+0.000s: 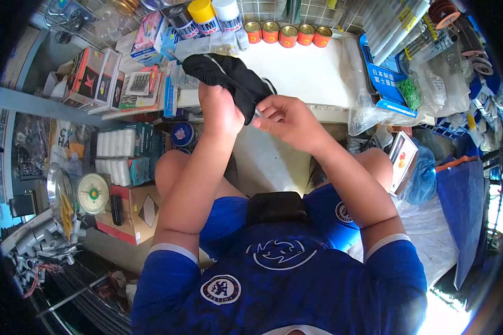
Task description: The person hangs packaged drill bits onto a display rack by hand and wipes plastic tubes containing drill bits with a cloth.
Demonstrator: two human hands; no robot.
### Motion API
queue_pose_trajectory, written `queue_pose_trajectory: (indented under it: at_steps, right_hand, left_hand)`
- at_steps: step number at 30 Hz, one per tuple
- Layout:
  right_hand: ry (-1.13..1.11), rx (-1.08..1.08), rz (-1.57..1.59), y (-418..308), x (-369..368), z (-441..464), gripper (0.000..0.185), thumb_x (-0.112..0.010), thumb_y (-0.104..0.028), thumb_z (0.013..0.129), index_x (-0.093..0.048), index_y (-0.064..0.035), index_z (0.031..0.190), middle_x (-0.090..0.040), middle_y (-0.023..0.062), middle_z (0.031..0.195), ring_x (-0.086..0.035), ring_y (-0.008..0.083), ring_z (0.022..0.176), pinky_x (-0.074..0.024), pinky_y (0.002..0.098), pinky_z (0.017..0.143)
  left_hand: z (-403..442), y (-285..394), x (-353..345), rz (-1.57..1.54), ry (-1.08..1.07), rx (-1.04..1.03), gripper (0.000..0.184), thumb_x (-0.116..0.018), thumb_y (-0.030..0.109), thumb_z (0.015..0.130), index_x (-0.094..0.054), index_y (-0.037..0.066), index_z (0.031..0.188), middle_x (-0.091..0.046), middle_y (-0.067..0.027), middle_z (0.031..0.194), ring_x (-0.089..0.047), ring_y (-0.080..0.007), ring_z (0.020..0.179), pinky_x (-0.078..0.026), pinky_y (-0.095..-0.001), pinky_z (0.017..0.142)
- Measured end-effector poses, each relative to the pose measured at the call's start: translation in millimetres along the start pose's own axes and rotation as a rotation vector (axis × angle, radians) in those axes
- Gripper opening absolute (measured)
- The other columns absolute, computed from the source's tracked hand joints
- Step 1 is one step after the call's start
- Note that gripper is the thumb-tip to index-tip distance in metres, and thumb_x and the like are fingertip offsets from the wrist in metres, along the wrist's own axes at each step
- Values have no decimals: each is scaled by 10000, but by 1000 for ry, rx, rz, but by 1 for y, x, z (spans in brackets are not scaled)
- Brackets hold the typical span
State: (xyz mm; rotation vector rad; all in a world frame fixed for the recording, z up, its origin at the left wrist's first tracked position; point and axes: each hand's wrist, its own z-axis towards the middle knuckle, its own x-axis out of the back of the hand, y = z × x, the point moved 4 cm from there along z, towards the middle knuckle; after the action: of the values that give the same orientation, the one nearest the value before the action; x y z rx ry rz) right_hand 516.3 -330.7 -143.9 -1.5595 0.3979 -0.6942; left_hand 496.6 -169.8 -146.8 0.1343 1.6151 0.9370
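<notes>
A black fabric item (229, 78) with a pale line along its top and a thin loop at its right side is held up over the front edge of the white shelf. I cannot tell whether it is a cap or a pouch. My left hand (220, 109) is closed on it from below, most of the fingers hidden by the cloth. Close to its lower right edge, my right hand (285, 120) has curled fingers, thumb near the fingertips. A small pale bit shows at those fingertips, too small to name.
Spray cans (204, 17) and several red tins (288, 37) line the back of the white shelf (313, 72). Boxes (92, 78) stand at left, above a dial scale (93, 194). A blue package (382, 72) and plastic bags (441, 84) lie at right.
</notes>
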Motion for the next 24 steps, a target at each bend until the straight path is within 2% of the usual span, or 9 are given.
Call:
queue_pose_trajectory:
  at_steps: [3, 4, 5, 7, 8, 11, 16, 19, 24]
  right_hand:
    - [-63, -69, 4, 9, -6, -1, 198, -698, -152, 929, -644, 38, 937, -654, 38, 772, -599, 92, 684, -496, 259, 637]
    - [-93, -90, 5, 7, -6, -1, 191, -702, -150, 924, -646, 33, 931, -650, 35, 761, -592, 92, 668, -491, 262, 624]
    - [-123, -108, 6, 5, -6, -1, 184, -705, -147, 918, -647, 28, 924, -646, 33, 750, -585, 91, 652, -485, 265, 611]
    - [-30, 1, -244, -5, 2, -3, 206, -723, -200, 876, -660, -4, 887, -632, 73, 689, -626, 165, 639, -485, 325, 603]
    - [19, 55, -368, -8, 7, -5, 217, -732, -227, 855, -667, -20, 869, -625, 92, 658, -646, 202, 632, -485, 355, 598]
    - [4, -14, -346, 0, 16, -10, 214, -733, -229, 833, -669, -31, 882, -609, 106, 661, -630, 229, 615, -473, 371, 601]
    - [-39, 20, -194, 9, 26, -10, 224, -700, -231, 899, -637, -17, 890, -584, 71, 643, -595, 163, 597, -454, 330, 574]
    - [-76, -27, -47, 13, 24, -9, 205, -659, -222, 945, -627, -20, 934, -579, 43, 647, -584, 124, 608, -447, 311, 561]
    - [-61, 12, -19, 13, 25, -9, 179, -617, -205, 974, -622, -28, 998, -605, 38, 676, -597, 124, 624, -471, 310, 579]
  left_hand:
    - [-3, 3, 2, 65, -76, -87, 233, -486, 290, 1009, -589, 89, 1065, -642, -49, 1012, -646, -231, 918, -547, -401, 828]
    - [-6, 7, -3, 110, -24, -81, 221, -505, 281, 1000, -590, 83, 1048, -652, -56, 1014, -647, -237, 918, -549, -405, 823]
    - [-3, 8, 1, 82, -81, -58, 220, -509, 279, 997, -592, 82, 1049, -655, -58, 1012, -648, -236, 920, -546, -402, 824]
    - [3, 8, 17, 28, -195, -9, 219, -517, 274, 992, -597, 79, 1052, -661, -64, 1009, -650, -235, 924, -542, -397, 828]
    - [4, 7, 25, 22, -157, -22, 224, -515, 252, 989, -603, 59, 1062, -666, -78, 999, -651, -235, 926, -530, -391, 834]
    - [-2, 11, 12, 212, -88, -61, 132, -549, 204, 956, -562, 75, 928, -596, -34, 861, -613, -177, 788, -519, -320, 728]
    - [-7, 13, 8, 189, -208, -24, 242, -521, 83, 914, -603, -43, 1104, -667, -116, 1043, -654, -196, 941, -513, -314, 859]
    - [-7, 8, 11, 271, -253, -34, 281, -506, 158, 955, -601, -23, 1147, -664, -140, 1131, -656, -264, 1037, -517, -384, 931]
    - [-7, 6, 17, 421, -218, -107, 286, -521, 170, 952, -605, -5, 1161, -668, -127, 1132, -658, -258, 1042, -523, -385, 925]
